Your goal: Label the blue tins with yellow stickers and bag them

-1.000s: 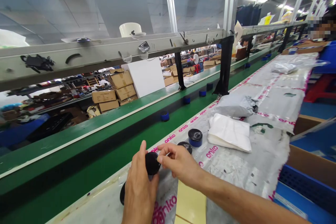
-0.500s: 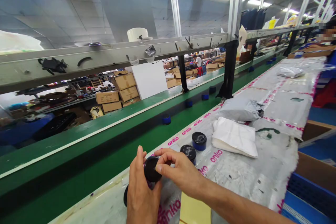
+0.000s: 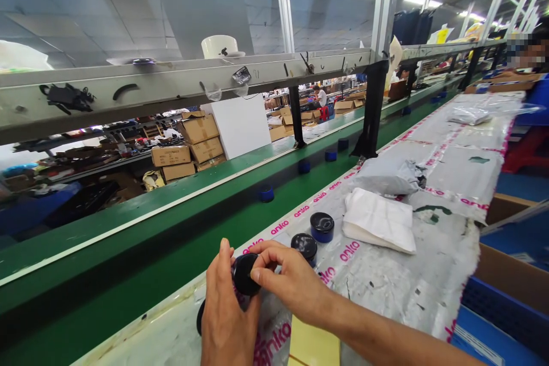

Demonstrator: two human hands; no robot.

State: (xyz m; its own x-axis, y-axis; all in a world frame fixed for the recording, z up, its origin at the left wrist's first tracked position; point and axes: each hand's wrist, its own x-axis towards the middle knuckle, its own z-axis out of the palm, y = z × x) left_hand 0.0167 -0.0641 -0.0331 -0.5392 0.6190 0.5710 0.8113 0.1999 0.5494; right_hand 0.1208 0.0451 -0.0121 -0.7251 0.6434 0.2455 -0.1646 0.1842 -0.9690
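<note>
A round black-topped jar (image 3: 245,274) is tilted between my two hands above the plastic-covered table. My left hand (image 3: 229,309) wraps round its left side. The thumb and forefinger of my right hand (image 3: 287,277) press on the right part of its black top. Just right of my hands, two more jars with black lids and blue bodies stand on the table, a nearer one (image 3: 304,248) and a farther one (image 3: 322,227). Another dark round piece (image 3: 199,318) shows partly behind my left hand. A yellow paper pad (image 3: 314,344) lies below my right wrist.
A green conveyor (image 3: 171,251) runs beyond the table, carrying several blue jars. A folded white cloth (image 3: 379,221) and a grey plastic bag (image 3: 388,176) lie to the right. A metal rail (image 3: 171,83) crosses above. Cartons and blue crates stand at the right edge; a person is far right.
The whole view has shifted slightly, so table things sit a little farther left and higher. Both hands keep their hold on the jar, with hardly any change of grip.
</note>
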